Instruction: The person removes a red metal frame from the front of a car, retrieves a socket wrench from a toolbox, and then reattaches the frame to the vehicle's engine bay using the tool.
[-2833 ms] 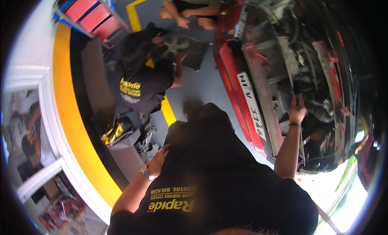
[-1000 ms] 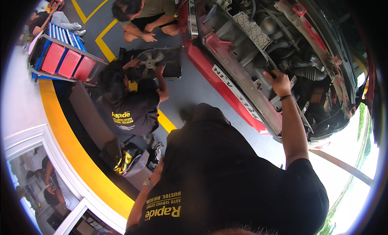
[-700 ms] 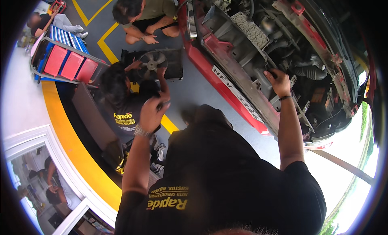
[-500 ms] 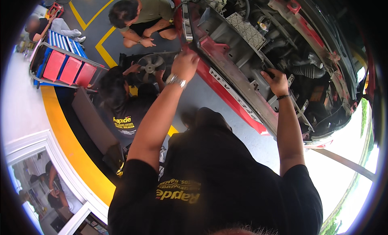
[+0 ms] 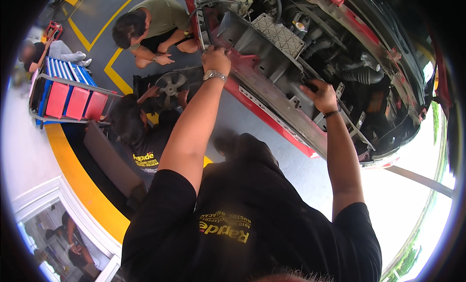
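Note:
A red car's front bumper (image 5: 262,107) runs diagonally below the exposed engine bay (image 5: 335,54). My left hand (image 5: 216,61), with a metal watch at the wrist, is closed over the bumper's upper edge toward its left end. Farther right, my right hand (image 5: 320,95) has its thumb and fingers bent at the edge of the grey panel (image 5: 286,83) behind the bumper; its fingertips are partly hidden. Beyond the panel are a ribbed grey cover (image 5: 279,37) and a corrugated black hose (image 5: 363,77).
At left, a co-worker (image 5: 128,122) handles a radiator fan (image 5: 170,88). Another person (image 5: 155,27) crouches behind it. A cart with red and blue bins (image 5: 68,95) stands farther left. Below me, a person's dark back and head (image 5: 242,146) are close to the bumper.
My left hand has moved up onto the bumper's edge and its fingers have closed over it. My right hand stays at about the same spot on the car. The whole view has shifted right.

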Available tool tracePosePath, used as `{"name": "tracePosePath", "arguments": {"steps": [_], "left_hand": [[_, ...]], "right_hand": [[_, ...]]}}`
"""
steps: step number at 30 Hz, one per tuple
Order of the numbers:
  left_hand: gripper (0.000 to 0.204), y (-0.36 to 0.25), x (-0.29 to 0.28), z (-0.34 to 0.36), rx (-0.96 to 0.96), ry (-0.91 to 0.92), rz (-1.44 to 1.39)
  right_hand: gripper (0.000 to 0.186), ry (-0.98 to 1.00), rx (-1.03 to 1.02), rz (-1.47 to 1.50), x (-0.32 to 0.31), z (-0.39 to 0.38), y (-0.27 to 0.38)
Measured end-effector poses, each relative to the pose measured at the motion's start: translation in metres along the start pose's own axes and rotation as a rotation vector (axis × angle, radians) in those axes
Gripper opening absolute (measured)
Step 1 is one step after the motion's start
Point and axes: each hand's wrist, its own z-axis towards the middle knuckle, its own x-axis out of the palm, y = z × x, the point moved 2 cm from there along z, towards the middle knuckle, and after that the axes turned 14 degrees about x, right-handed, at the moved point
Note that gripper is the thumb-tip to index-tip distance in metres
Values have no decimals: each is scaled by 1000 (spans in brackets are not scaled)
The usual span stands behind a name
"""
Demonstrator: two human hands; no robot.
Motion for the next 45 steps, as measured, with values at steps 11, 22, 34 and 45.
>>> {"name": "tracePosePath", "arguments": {"steps": [11,22,34,45], "left_hand": [[16,10,-2,-13,234,-63,-89],[18,-16,-7,7,206,-258,-211],[11,-230,-88,-88,81,96,-1092],[17,-280,-86,-88,387,214,-1091]], "right_hand": [[53,80,72,-12,-9,-4,8],[55,79,15,-2,-5,-4,2],[34,-282,-446,516,-33,-50,-10],[14,460,262,1388,-27,-109,-53]]}}
